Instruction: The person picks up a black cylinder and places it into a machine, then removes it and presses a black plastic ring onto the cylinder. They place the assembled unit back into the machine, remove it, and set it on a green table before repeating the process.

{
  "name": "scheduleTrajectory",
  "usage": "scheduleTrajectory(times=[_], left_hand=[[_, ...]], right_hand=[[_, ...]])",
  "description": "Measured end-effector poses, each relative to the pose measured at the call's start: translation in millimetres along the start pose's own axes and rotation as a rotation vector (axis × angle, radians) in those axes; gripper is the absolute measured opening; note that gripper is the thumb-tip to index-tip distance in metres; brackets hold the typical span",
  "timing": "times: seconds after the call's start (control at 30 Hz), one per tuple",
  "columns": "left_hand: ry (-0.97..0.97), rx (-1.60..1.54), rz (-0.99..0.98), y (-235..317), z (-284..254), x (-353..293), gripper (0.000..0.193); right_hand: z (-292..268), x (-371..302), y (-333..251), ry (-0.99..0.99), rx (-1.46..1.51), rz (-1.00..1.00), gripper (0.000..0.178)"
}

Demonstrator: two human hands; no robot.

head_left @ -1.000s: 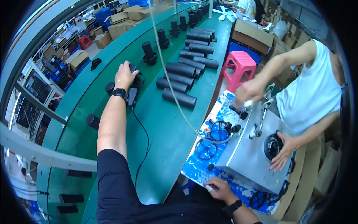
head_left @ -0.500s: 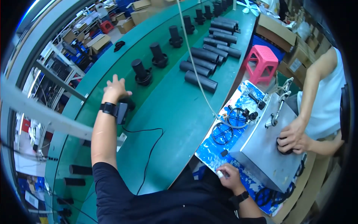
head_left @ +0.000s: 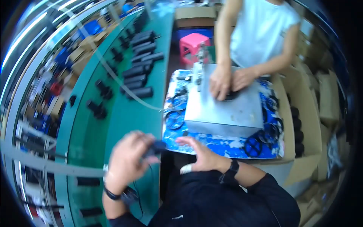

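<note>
My left hand (head_left: 128, 160), smeared by motion, is closed round a black cylindrical part (head_left: 155, 146) over the near edge of the green bench. Most of that part is hidden behind the fingers. To its right, my right hand (head_left: 202, 156) is open, with thumb and fingers apart and a white wrap on one digit. It holds nothing and faces the black part. Farther off on the bench, black flanged tubes (head_left: 96, 109) stand in a row along the recessed green strip. Black cylinders (head_left: 141, 92) lie beside them in a stack.
A metal box (head_left: 223, 123) stands on a blue-and-white stained table (head_left: 223, 149) with black rings (head_left: 174, 120). Across it, a co-worker's hands (head_left: 221, 83) press on a black piece. A carton (head_left: 310, 140) holds black parts at right. A pale hose (head_left: 113, 72) crosses the bench.
My left hand has come back from the bench row toward my body with a black part in it. My right hand has risen and opened beside it. The view has turned right.
</note>
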State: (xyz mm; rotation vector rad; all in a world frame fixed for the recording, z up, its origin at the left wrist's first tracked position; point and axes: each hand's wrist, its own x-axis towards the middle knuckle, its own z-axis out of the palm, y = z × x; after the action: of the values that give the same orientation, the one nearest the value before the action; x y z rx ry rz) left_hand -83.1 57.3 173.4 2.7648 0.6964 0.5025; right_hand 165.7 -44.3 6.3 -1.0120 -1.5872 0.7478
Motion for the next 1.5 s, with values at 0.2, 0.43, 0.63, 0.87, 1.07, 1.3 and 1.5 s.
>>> scheduleTrajectory(times=[0.2,0.43,0.63,0.87,1.07,1.3,1.5], left_hand=[[-0.024,-0.555,0.052,24.1,100.3,1.3,0.056],[0.053,-0.632,-0.239,-78.1,228.3,-17.7,0.037],[0.031,-0.423,-0.284,-67.1,232.0,-23.8,0.030],[0.084,-0.387,-0.173,-69.4,233.5,-24.5,0.026],[0.084,-0.381,-0.179,-69.0,230.1,-25.5,0.024],[0.059,-0.395,-0.205,-67.1,228.1,-22.6,0.024],[0.134,-0.545,-0.189,-65.7,218.3,-17.1,0.021]], right_hand=[[-26.4,-49.9,-20.5,-0.133,-0.239,0.243,0.091],[-90.5,-51.8,-34.4,0.302,-0.179,0.234,0.082],[-208.5,73.3,-87.6,0.554,-0.577,0.089,0.063],[-234.7,87.4,6.0,0.630,-0.417,0.139,0.065],[-230.8,85.8,1.9,0.561,-0.533,0.226,0.070],[-217.4,97.9,8.2,0.525,-0.881,0.467,0.083],[-242.3,95.6,20.8,0.296,-0.761,0.326,0.084]])
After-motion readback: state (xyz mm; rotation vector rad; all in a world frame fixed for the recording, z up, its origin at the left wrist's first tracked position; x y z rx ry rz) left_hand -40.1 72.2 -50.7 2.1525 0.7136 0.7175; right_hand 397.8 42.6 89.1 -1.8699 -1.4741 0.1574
